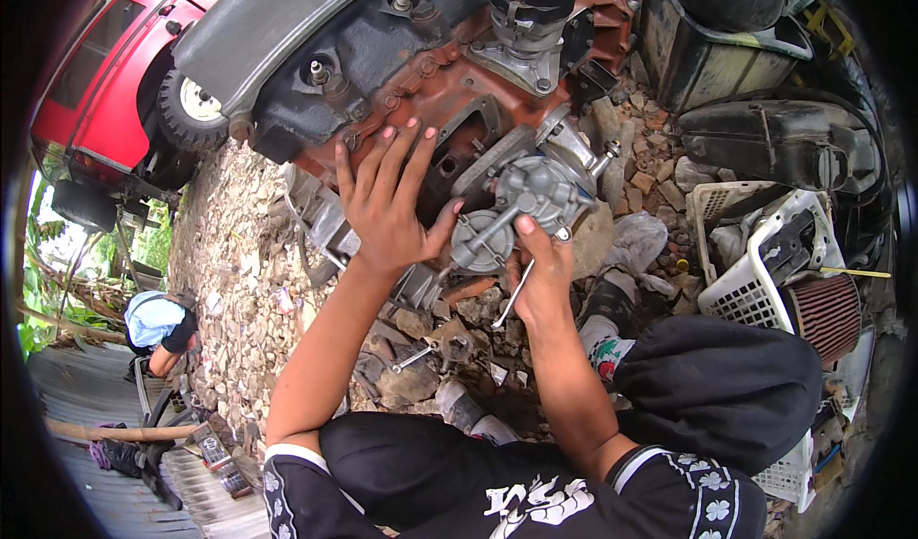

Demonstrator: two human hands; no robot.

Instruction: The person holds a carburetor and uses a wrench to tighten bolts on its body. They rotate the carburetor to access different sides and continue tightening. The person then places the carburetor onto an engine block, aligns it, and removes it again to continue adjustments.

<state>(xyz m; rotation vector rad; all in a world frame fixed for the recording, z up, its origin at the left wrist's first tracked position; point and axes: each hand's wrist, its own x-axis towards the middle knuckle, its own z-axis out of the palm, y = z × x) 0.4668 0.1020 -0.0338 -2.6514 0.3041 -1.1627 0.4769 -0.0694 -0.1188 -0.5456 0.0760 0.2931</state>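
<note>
My right hand [545, 271] grips a grey cast-metal pump-like part [531, 190] with rounded housings, thumb on its near side. A thin silver wrench [517, 293] sticks out below the same hand; how it is held is partly hidden. The part is in front of a squarish opening [464, 142] in the side of a red-brown and black engine block [421, 89]. My left hand [387, 199] has its fingers spread over the engine's side, its thumb at the part's left edge. Whether its palm touches the metal I cannot tell.
Spark plugs [404, 0] stand on the engine. A wrench [413, 358] lies on the stony ground [239, 281] below. White plastic crates [765, 262], a ribbed round filter [824, 319] and a black tank [779, 147] are at right. A red vehicle [110, 99] and a crouching person [158, 324] are left.
</note>
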